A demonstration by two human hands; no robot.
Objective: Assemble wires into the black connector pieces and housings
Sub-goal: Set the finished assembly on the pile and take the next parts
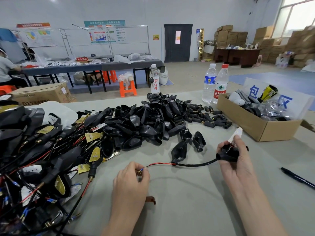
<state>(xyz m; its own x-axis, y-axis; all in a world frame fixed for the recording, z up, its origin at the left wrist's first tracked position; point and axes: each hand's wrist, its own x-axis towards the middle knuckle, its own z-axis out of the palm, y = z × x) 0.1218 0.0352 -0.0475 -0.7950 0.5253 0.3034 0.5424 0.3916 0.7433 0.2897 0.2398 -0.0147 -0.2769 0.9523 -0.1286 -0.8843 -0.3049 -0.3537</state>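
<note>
The right hand (236, 155) grips a black housing (228, 153), its wire (179, 164) running leftward to terminals seemingly pinched by the left hand (131, 178).

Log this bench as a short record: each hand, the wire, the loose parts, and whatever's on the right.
left hand: pinches the terminal end of the wire
right hand: grips a black housing with the wire entering it
wire: spans between both hands
loose parts: pile of black housings at mid-table
right side: cardboard box, black pen
</note>
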